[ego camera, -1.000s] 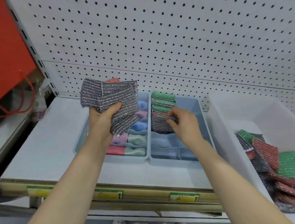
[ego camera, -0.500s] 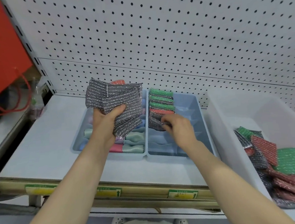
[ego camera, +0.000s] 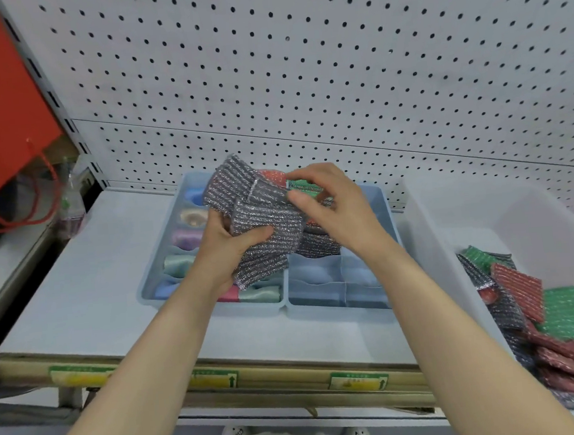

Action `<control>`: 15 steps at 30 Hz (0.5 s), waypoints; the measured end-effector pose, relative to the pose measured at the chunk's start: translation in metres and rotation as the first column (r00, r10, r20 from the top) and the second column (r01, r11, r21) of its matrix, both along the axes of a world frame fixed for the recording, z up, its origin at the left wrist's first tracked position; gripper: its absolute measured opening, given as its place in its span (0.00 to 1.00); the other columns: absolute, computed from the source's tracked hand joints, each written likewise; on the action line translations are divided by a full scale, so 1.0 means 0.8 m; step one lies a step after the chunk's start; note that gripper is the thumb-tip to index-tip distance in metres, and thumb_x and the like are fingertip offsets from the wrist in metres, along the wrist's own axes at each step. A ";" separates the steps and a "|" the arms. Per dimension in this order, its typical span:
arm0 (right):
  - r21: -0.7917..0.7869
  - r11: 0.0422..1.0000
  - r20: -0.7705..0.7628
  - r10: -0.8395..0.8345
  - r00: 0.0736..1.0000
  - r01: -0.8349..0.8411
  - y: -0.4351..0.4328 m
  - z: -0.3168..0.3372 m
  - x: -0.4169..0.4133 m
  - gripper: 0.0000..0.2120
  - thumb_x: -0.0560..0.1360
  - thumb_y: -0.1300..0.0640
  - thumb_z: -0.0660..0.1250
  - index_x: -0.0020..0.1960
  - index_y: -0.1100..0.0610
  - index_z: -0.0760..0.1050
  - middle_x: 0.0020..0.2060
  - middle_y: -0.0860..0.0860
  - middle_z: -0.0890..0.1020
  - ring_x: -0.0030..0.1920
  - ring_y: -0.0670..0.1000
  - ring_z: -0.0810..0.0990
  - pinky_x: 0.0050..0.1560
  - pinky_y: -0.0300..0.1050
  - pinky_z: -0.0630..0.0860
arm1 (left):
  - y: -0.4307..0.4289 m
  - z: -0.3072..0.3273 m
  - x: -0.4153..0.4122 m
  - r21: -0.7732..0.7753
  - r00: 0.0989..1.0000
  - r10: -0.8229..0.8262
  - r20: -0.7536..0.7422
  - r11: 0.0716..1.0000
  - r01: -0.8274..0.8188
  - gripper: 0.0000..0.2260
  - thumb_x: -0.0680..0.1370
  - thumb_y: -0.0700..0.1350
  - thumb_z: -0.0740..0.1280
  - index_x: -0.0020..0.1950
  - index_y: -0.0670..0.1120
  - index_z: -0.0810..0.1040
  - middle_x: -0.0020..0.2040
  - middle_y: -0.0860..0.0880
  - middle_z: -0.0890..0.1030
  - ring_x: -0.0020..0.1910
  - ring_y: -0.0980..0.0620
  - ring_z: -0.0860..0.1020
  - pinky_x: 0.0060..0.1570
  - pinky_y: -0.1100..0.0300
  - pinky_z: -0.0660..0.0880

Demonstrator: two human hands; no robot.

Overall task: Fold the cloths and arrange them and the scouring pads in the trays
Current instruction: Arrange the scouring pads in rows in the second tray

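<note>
Hands meet above the far end of the trays: the left hand (ego camera: 226,254) curls round a bunch of silver scouring pads (ego camera: 271,256), and the right hand (ego camera: 333,210) pinches their top edge between thumb and fingers. The left tray (ego camera: 147,290) holds folded cloths (ego camera: 184,237); loose pads (ego camera: 568,315) lie in the bin (ego camera: 428,240) on the right.

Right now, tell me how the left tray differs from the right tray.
The left tray holds folded pastel cloths; the right tray holds scouring pads. The left tray looks full; the right tray's front compartments are empty. Both are pale blue, divided, side by side.
</note>
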State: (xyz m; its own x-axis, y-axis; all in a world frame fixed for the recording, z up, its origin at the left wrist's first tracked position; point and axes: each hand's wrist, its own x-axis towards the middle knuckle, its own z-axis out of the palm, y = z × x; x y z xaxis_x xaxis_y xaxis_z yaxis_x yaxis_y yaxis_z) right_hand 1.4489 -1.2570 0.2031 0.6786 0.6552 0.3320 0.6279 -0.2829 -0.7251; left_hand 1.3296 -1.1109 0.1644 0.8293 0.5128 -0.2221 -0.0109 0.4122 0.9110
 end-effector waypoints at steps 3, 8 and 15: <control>-0.063 0.998 -0.136 0.006 0.991 -0.015 0.009 0.002 0.004 0.07 0.75 0.51 0.71 0.53 0.47 0.80 0.50 0.44 0.80 0.51 0.48 0.80 0.56 0.53 0.78 | -0.001 0.002 0.004 0.027 0.999 -0.047 0.025 0.999 0.046 0.29 0.68 0.29 0.74 0.62 0.50 0.70 0.60 0.40 0.79 0.55 0.40 0.82 0.51 0.41 0.80; -0.055 0.998 -0.364 -0.015 0.931 -0.005 0.007 0.002 0.020 0.05 0.77 0.54 0.69 0.44 0.46 0.77 0.42 0.44 0.81 0.42 0.48 0.79 0.55 0.55 0.78 | 0.001 0.002 0.003 -0.040 0.987 -0.114 0.113 0.992 0.119 0.29 0.69 0.35 0.73 0.66 0.51 0.69 0.62 0.41 0.79 0.55 0.39 0.82 0.48 0.43 0.81; -0.169 0.967 -0.254 0.145 0.956 -0.191 -0.008 -0.004 0.037 0.03 0.78 0.58 0.68 0.51 0.53 0.77 0.43 0.57 0.82 0.42 0.51 0.78 0.49 0.51 0.75 | 0.003 -0.002 0.007 -0.073 0.979 -0.187 0.088 0.978 0.193 0.23 0.70 0.42 0.72 0.64 0.53 0.73 0.62 0.41 0.80 0.55 0.40 0.82 0.48 0.47 0.80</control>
State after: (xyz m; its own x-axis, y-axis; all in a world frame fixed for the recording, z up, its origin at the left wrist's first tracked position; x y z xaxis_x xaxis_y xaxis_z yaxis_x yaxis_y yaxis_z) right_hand 1.4786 -1.2634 0.1996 0.5970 0.8016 0.0325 0.4940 -0.3354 -0.8021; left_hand 1.3352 -1.1082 0.1624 0.9266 0.3273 -0.1854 0.0031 0.4861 0.8739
